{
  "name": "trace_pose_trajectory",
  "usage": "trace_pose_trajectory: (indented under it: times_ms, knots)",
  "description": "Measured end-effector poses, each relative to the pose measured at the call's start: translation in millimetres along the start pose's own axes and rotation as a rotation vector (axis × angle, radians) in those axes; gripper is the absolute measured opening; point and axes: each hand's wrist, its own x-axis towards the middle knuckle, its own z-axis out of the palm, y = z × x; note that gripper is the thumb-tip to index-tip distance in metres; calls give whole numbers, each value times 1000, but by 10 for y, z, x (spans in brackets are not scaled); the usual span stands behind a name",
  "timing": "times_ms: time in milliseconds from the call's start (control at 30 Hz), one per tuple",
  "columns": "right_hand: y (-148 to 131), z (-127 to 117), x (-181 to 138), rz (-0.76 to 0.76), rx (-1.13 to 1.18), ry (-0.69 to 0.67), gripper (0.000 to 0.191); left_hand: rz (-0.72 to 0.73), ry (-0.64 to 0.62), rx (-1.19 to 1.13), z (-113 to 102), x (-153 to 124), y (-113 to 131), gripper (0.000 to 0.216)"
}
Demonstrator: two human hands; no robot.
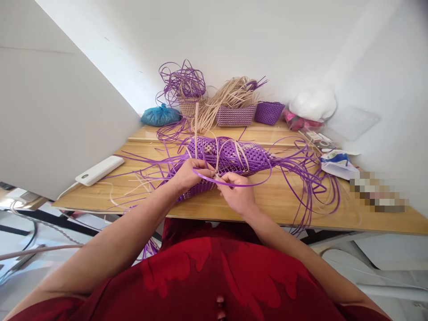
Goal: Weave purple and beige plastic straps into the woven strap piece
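Observation:
A half-woven purple and beige basket piece lies on the wooden table in front of me. Long purple strips fan out from it to both sides. My left hand grips the near edge of the weave with its fingers closed on a purple strip. My right hand pinches that same strip just beside the left hand; the strip loops out to the right. Beige strips stand up from the weave above my hands.
A white power bank with a cable lies at the table's left edge. At the back stand small woven baskets with loose purple and beige strips, a blue bag and a white bag. Papers lie at right.

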Motion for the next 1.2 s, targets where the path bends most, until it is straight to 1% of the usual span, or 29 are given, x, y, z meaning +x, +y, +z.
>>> trace_pose_trajectory:
  times_ms: [33,100,200,300,400,500,600,700,767,867,933,1033,1200]
  knots:
    - [-13,-14,10,10,-7,15,30,4,3,16,0,5,-7,21]
    - [-19,-30,15,-18,-35,38,30,29,14,41,-7,19,-29,20]
    - [24,-21,-23,-69,-82,22,29,72,12,53,-31,30,-61,20]
    - [90,4,-71,-32,-33,-20,30,94,-26,66,-46,21,-78,22]
    - [119,5,-84,-32,44,-46,33,92,-55,50,-30,17,-101,28]
    - [112,-21,-65,-58,4,-35,34,80,-11,26,8,38,-138,30]
    - [127,-49,-53,-82,-81,2,34,66,43,13,36,62,-155,25]
    - [182,-63,-65,-63,-80,-24,35,67,49,33,33,51,-137,23]
    - [215,-67,-76,-70,-50,-56,34,88,22,78,18,24,-120,26]
    - [213,-73,-78,-41,-18,-83,34,138,-17,184,-2,-14,-120,35]
    - [182,-79,-70,-8,-41,-94,36,150,2,217,1,-21,-140,38]
    - [144,-87,-64,14,-94,-98,37,140,54,186,29,-14,-171,35]
    - [157,-96,-94,104,-163,-104,39,157,41,186,53,-33,-171,30]
